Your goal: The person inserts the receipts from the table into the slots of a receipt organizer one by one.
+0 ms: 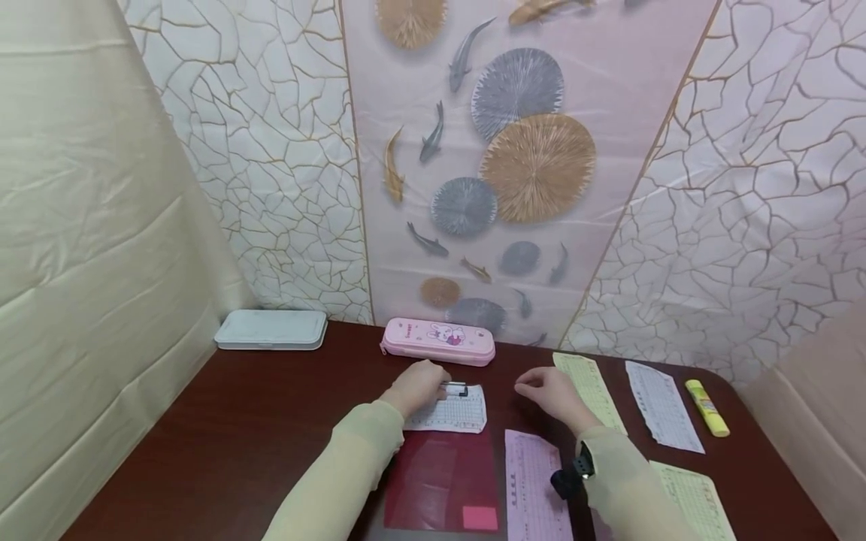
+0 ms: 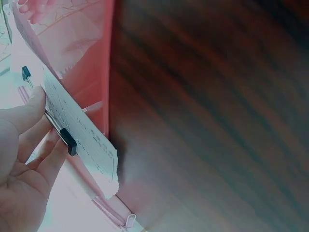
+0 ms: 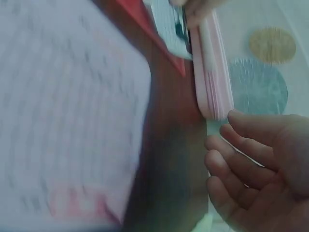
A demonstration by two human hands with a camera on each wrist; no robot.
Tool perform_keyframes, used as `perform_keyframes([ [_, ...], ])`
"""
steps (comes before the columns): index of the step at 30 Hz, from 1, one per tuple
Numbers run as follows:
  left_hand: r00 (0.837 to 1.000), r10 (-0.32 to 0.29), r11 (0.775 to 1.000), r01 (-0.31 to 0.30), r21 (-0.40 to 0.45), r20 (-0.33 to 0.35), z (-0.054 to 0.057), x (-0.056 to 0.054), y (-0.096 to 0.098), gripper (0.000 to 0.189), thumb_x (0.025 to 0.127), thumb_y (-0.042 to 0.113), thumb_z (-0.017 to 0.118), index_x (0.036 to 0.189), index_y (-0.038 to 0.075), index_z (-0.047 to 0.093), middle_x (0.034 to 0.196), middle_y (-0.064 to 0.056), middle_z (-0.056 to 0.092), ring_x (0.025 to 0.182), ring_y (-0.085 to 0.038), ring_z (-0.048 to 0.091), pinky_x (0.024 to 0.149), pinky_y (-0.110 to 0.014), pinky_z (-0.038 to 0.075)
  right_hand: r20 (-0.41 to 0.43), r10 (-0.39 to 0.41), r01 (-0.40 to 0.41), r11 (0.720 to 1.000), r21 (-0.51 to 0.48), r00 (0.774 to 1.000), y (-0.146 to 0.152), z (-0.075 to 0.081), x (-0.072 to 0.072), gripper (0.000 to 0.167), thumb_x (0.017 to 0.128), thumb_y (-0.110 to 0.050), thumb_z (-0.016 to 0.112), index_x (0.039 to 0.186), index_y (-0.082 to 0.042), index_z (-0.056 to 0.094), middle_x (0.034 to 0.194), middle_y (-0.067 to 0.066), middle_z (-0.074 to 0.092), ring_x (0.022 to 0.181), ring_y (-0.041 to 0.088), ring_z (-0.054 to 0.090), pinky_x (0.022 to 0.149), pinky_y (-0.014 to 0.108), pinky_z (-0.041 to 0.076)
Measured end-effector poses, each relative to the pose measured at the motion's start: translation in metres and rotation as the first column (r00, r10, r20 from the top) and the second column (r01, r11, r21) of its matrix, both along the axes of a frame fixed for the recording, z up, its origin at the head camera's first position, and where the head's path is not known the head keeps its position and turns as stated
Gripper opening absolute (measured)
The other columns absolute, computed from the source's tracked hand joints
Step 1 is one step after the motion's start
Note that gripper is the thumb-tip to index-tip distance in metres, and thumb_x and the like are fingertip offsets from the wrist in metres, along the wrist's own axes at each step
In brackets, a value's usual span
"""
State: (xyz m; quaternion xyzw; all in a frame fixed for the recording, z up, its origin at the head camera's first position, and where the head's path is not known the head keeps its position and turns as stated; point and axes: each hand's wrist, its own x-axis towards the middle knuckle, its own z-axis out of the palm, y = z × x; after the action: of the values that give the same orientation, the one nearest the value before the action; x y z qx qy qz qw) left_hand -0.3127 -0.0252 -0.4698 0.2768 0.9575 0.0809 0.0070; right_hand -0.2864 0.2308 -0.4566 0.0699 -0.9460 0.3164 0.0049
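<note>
My left hand (image 1: 421, 385) pinches a thin metal clip bar with black ends (image 2: 67, 140), thumb on one side and fingers on the other. The clip lies along the far edge of a white printed slip (image 1: 449, 415). Beneath the slip is a dark red see-through folder (image 1: 440, 481) with a pink label (image 1: 480, 518) at its near right corner. To the right, my right hand (image 1: 555, 394) hovers over the table with fingers loosely bent and nothing held. Under its wrist lies a purple printed slip (image 1: 534, 481); a pale green slip (image 1: 588, 383) is beside the hand.
Behind the hands, a pink pencil case (image 1: 440, 342) lies near the wall, with a pale grey-blue case (image 1: 271, 330) farther left. At right are another white slip (image 1: 664, 406), a second green slip (image 1: 693, 496) and a yellow glue stick (image 1: 707, 408).
</note>
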Motion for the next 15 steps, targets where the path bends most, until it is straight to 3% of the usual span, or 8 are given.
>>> perform_keyframes([
  [6,0.999,0.031,1.0,-0.03,-0.006,0.017,0.0,0.002,0.001,0.012,0.086,0.021,0.07,0.097,0.017,0.073,0.09,0.007,0.07,0.089,-0.009,0.063,0.081,-0.026,0.051,-0.02,-0.001,0.002,0.999,0.044,1.0,0.027,0.006,-0.003,0.016,0.087,-0.014,0.066,0.097,-0.002,0.07,0.098,0.013,0.068,0.086,0.024,0.062,0.073,0.041,0.051],
  [15,0.999,0.036,0.999,-0.036,-0.008,0.003,0.0,0.003,0.001,0.017,0.084,0.021,0.071,0.1,0.017,0.073,0.094,0.007,0.071,0.094,-0.011,0.064,0.085,-0.026,0.05,-0.112,0.007,0.011,0.988,0.156,0.994,0.078,0.012,-0.014,0.017,0.086,-0.012,0.066,0.096,0.002,0.069,0.089,0.016,0.068,0.082,0.032,0.063,0.069,0.046,0.051],
])
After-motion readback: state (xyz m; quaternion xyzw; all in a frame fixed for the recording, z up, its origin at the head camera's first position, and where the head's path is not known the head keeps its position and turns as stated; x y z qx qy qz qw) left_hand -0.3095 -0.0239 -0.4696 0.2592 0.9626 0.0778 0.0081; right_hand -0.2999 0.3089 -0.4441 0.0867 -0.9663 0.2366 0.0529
